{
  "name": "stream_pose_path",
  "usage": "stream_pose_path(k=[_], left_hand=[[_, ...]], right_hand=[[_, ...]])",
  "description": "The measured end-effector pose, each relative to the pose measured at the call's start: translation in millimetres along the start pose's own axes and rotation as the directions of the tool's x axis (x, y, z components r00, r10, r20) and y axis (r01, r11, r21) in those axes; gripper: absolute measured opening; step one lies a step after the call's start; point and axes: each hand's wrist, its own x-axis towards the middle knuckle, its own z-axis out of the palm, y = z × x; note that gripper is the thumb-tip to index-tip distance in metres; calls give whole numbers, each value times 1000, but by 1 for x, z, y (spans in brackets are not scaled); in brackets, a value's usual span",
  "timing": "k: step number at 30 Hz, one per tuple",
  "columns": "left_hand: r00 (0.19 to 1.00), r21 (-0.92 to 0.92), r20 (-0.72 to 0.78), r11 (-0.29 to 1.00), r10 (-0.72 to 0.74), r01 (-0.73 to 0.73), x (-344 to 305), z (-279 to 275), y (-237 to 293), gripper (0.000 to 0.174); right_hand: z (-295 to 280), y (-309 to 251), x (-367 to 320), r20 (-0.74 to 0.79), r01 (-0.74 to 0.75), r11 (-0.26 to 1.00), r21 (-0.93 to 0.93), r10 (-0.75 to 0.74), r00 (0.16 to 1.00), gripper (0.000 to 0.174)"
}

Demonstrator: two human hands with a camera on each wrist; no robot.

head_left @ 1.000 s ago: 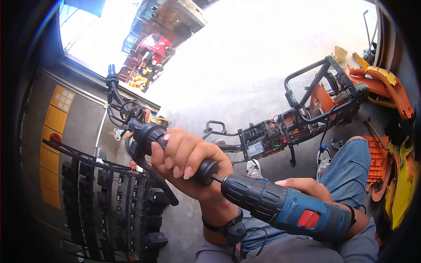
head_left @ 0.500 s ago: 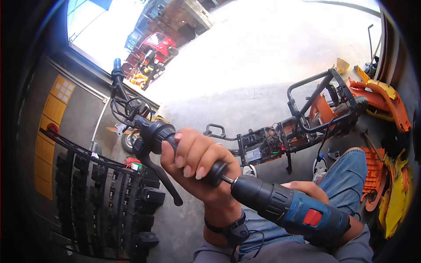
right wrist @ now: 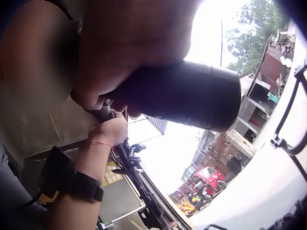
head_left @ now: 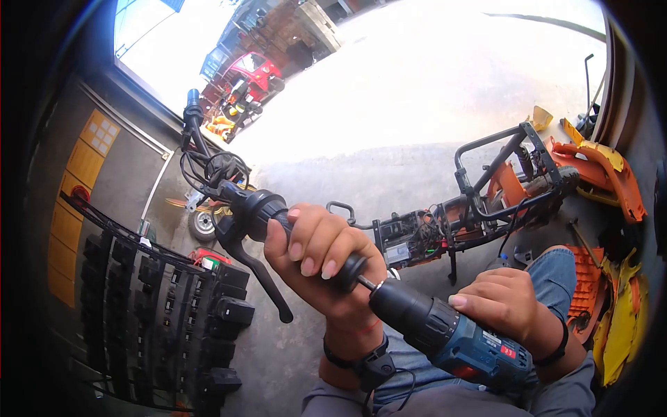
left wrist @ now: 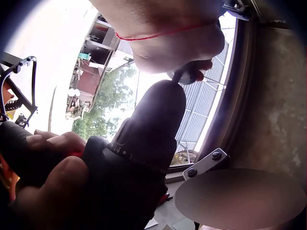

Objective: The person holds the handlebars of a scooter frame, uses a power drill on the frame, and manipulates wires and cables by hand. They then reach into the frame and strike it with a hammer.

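In the head view my left hand (head_left: 323, 257) wraps round the black rubber grip (head_left: 349, 272) of a handlebar (head_left: 201, 142), with a brake lever (head_left: 262, 278) below. My right hand (head_left: 504, 306) holds a blue and black drill (head_left: 479, 351), thumb along its top. A metal bit (head_left: 366, 282) runs from the black chuck (head_left: 406, 306) to the grip's end. The left wrist view shows the chuck (left wrist: 156, 108) close up, below my left hand (left wrist: 177, 45). In the right wrist view my right hand (right wrist: 139, 43) is above a dark cylindrical part (right wrist: 192, 96) of the drill.
A bare vehicle frame (head_left: 479, 201) with wiring stands on the floor at right. Orange and yellow body panels (head_left: 615, 174) lie beyond it. A rack of black parts (head_left: 160, 299) is at lower left; a red vehicle (head_left: 256, 73) is outside.
The handlebar, left hand and chuck have shifted right and slightly down in view. The drill body has rolled, taking its red switch low, and more of the right hand shows on top.
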Motion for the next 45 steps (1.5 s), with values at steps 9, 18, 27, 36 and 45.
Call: stream_pose_path(k=[9,18,27,36,45], left_hand=[[999,-44,22,999,30,-29,-4,0,1,23],[998,-23,57,999,36,-35,0,-6,-1,22],[996,-21,68,998,53,-52,1,-8,0,22],[998,-23,60,1000,22,-21,2,-12,2,23],[991,116,130,993,2,-17,-2,-16,6,26]], right_hand=[[13,-5,-23,179,-290,922,257,249,952,59],[23,-26,-30,227,-456,867,203,411,883,51],[4,9,-2,30,48,995,89,-50,998,42],[-7,7,0,16,-48,978,204,46,999,48],[15,41,-105,174,-535,429,727,640,749,63]])
